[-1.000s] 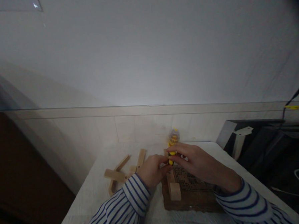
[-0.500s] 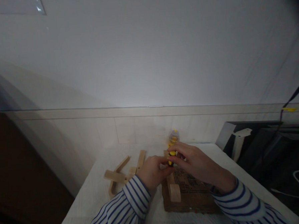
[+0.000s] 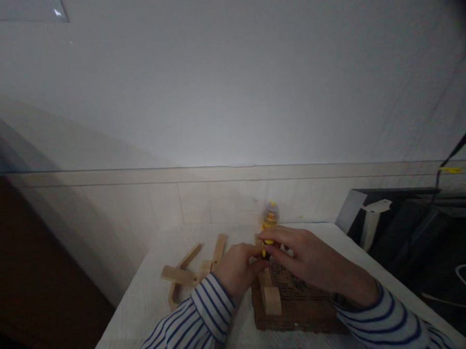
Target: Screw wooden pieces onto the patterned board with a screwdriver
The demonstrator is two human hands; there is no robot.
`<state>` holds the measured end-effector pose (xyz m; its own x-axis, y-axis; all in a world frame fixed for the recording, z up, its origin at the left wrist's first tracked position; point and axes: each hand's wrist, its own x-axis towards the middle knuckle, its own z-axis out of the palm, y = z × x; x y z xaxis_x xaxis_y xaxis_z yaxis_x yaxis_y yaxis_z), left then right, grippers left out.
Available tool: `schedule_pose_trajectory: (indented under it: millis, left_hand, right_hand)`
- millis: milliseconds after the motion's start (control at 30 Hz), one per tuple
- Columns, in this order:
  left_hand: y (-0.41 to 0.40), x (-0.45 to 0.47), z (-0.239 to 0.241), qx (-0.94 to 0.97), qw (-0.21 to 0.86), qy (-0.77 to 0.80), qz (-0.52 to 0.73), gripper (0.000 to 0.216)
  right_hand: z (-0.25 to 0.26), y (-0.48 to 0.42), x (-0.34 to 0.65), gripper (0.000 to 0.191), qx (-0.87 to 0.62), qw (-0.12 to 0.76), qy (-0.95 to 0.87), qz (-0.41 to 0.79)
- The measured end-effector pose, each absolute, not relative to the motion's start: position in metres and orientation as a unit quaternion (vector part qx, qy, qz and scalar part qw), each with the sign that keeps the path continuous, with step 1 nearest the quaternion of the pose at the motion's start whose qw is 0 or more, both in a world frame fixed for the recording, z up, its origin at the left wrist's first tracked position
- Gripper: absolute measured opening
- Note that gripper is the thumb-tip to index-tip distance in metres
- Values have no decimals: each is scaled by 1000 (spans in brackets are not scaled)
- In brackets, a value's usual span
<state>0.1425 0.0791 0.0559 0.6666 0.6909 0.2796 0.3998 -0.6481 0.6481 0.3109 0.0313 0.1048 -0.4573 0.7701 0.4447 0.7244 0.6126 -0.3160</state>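
My right hand pinches a short yellow-and-black screwdriver, which stands roughly upright; its tip is hidden. My left hand is closed beside it, thumb and fingers around a pale wooden piece at the screwdriver's lower end. How the fingers meet the wood is partly hidden. Beneath both hands lies a dark brown carved board with a maze-like pattern. A wooden block end rests over the board's left part.
Several loose wooden pieces lie left of my left hand. A clear bottle with yellow contents stands behind my hands near the wall. Dark flat panels and a white cable are to the right of the white table.
My right hand has shifted slightly and its grip on the screwdriver has turned, with the handle now leaning a little differently. My left hand stays in nearly the same place.
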Motion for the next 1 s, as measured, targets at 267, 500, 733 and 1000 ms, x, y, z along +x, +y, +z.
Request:
schedule_pose_trajectory:
  millis: [267, 500, 733, 1000]
  left_hand:
    - [79, 141, 56, 881, 276, 291, 252, 23]
    - [79, 141, 57, 888, 271, 286, 237, 23]
    - [81, 141, 54, 877, 285, 296, 250, 23]
    - [80, 145, 51, 841, 278, 360, 293, 20]
  right_hand:
    - [102, 35, 313, 22, -442, 267, -855, 40]
    - [107, 32, 310, 18, -459, 257, -849, 46]
    - [105, 33, 309, 18, -457, 262, -849, 41]
    - [103, 35, 309, 24, -466, 261, -845, 34]
